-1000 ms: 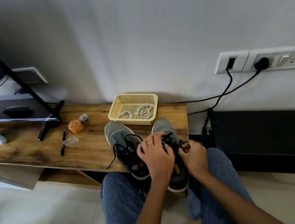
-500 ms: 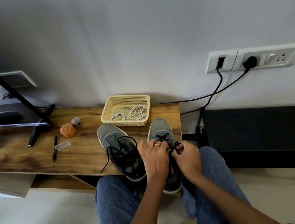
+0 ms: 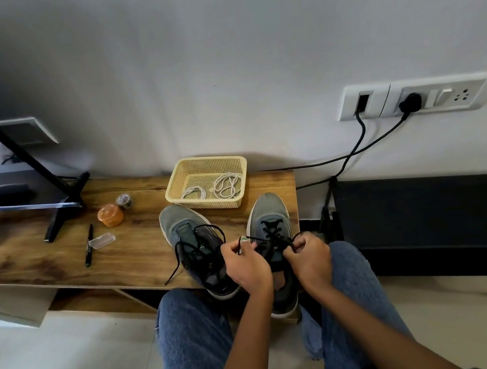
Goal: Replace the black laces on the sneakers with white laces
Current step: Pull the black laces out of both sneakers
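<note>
Two grey sneakers stand toes-away on the wooden bench (image 3: 138, 258). The left sneaker (image 3: 186, 230) has loose black laces trailing off its side. The right sneaker (image 3: 269, 215) is still laced in black. My left hand (image 3: 245, 267) pinches one strand of the right sneaker's black lace (image 3: 272, 234), and my right hand (image 3: 308, 257) grips the other strand. Both hands sit over that shoe's tongue and hide its rear half. Two coiled white laces (image 3: 227, 185) lie in a yellow mesh basket (image 3: 190, 169) behind the shoes.
On the bench to the left are an orange jar (image 3: 110, 215), a small tape roll (image 3: 124, 201), a black pen (image 3: 89, 249), a clear plastic case (image 3: 102, 241) and a TV stand foot (image 3: 60, 213). A black rack (image 3: 436, 215) stands on the right, with cables (image 3: 360, 150) running from the wall sockets.
My left hand has slid left off the right sneaker and now pulls a lace strand outward, while my right hand pulls the other strand. The camera has panned slightly.
</note>
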Action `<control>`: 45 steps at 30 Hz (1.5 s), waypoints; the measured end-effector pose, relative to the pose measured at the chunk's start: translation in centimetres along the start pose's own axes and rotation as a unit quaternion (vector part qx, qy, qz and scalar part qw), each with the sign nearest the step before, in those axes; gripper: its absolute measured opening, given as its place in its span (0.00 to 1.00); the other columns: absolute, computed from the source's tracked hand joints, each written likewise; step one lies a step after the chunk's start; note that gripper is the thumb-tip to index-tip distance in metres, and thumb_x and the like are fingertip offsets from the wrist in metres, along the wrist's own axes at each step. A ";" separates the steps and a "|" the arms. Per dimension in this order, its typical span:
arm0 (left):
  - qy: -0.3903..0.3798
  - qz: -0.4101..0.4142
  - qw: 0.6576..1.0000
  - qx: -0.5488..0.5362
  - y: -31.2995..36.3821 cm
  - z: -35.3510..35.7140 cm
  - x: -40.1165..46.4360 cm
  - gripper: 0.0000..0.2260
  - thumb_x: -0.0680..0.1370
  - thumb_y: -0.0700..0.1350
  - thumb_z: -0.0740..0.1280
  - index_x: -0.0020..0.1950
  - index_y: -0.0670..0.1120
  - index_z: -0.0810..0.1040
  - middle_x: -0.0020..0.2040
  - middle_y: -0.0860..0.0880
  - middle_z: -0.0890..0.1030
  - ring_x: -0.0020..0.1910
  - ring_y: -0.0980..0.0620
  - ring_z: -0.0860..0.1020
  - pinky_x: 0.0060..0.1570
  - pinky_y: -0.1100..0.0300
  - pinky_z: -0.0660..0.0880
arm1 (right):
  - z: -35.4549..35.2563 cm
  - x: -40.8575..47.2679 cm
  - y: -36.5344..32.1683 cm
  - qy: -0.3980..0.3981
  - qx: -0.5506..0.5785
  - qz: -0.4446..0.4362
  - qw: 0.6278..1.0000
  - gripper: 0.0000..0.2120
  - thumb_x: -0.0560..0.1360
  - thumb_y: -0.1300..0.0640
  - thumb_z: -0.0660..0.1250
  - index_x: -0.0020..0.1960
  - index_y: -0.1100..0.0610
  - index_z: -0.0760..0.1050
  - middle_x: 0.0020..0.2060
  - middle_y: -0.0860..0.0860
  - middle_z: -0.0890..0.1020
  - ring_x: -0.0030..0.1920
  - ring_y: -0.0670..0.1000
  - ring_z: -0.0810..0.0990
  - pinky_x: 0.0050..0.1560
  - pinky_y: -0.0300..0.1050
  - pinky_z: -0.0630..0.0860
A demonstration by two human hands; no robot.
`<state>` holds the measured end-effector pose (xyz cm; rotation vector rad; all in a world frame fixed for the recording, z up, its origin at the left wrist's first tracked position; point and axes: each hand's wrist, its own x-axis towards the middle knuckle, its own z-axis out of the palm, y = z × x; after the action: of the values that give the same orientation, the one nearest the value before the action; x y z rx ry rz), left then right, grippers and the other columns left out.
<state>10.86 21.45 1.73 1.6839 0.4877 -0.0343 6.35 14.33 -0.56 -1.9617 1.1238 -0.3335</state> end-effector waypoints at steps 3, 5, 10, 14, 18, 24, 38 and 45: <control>-0.066 0.095 0.988 0.097 -1.0 -0.2 0.0 0.06 0.79 0.41 0.62 0.55 0.46 0.73 0.48 0.50 0.79 0.50 0.49 0.78 0.43 0.60 0.70 | -0.2 0.1 0.4 -0.004 0.002 -0.011 1.000 0.06 0.71 0.60 0.70 0.38 0.56 0.74 0.37 0.51 0.80 0.38 0.50 0.77 0.34 0.41 0.68; -0.090 0.198 0.957 0.194 -1.6 -0.5 0.3 0.15 0.78 0.42 0.63 0.64 0.47 0.71 0.59 0.50 0.76 0.58 0.50 0.74 0.54 0.55 0.73 | -0.3 0.1 0.5 -0.009 0.001 -0.019 1.000 0.06 0.71 0.60 0.70 0.39 0.56 0.74 0.37 0.51 0.80 0.39 0.50 0.78 0.35 0.41 0.69; -0.119 0.454 0.797 0.380 -3.3 -0.4 1.0 0.13 0.68 0.42 0.74 0.51 0.53 0.82 0.61 0.52 0.78 0.64 0.47 0.70 0.67 0.45 0.59 | -0.1 0.0 0.3 -0.022 -0.008 -0.030 0.999 0.03 0.72 0.59 0.69 0.41 0.55 0.75 0.38 0.50 0.80 0.39 0.49 0.78 0.37 0.41 0.70; -0.115 0.489 0.743 0.442 -3.1 0.0 1.4 0.08 0.64 0.48 0.79 0.39 0.53 0.83 0.55 0.52 0.81 0.61 0.46 0.75 0.67 0.46 0.56 | -0.3 0.1 0.5 -0.028 -0.008 -0.043 0.999 0.04 0.72 0.59 0.70 0.41 0.55 0.75 0.38 0.50 0.80 0.39 0.49 0.78 0.39 0.42 0.73; -0.110 0.513 0.718 0.457 -2.7 0.5 1.5 0.08 0.64 0.49 0.79 0.36 0.51 0.82 0.47 0.53 0.82 0.54 0.48 0.79 0.66 0.47 0.57 | -0.3 0.1 0.6 -0.025 -0.014 -0.045 0.999 0.04 0.72 0.58 0.70 0.41 0.55 0.75 0.38 0.50 0.80 0.39 0.49 0.78 0.40 0.44 0.75; -0.101 0.452 0.774 0.433 -3.1 0.1 1.6 0.06 0.69 0.45 0.75 0.38 0.49 0.79 0.39 0.52 0.80 0.46 0.49 0.79 0.68 0.42 0.60 | 0.1 -0.2 0.2 -0.007 -0.002 -0.028 1.000 0.05 0.72 0.58 0.70 0.39 0.55 0.74 0.37 0.50 0.79 0.37 0.47 0.77 0.33 0.39 0.68; -0.123 0.295 0.906 0.277 -3.8 0.3 0.0 0.06 0.79 0.41 0.62 0.43 0.47 0.68 0.44 0.51 0.68 0.46 0.45 0.72 0.46 0.47 0.73 | 0.8 -0.7 -0.4 0.024 0.013 -0.040 0.999 0.04 0.71 0.60 0.70 0.39 0.57 0.76 0.36 0.50 0.79 0.38 0.49 0.77 0.36 0.40 0.70; -0.176 0.288 0.880 0.334 -3.4 0.1 1.1 0.03 0.80 0.44 0.60 0.49 0.46 0.71 0.51 0.48 0.73 0.51 0.48 0.71 0.47 0.51 0.72 | -0.3 1.0 -0.1 -0.060 -0.032 -0.043 0.997 0.12 0.72 0.52 0.71 0.52 0.52 0.72 0.43 0.47 0.78 0.45 0.48 0.77 0.41 0.42 0.70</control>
<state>10.78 22.01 -1.81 2.3799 -0.3673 -0.0789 6.75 13.41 -0.44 -2.0616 0.9845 -0.2241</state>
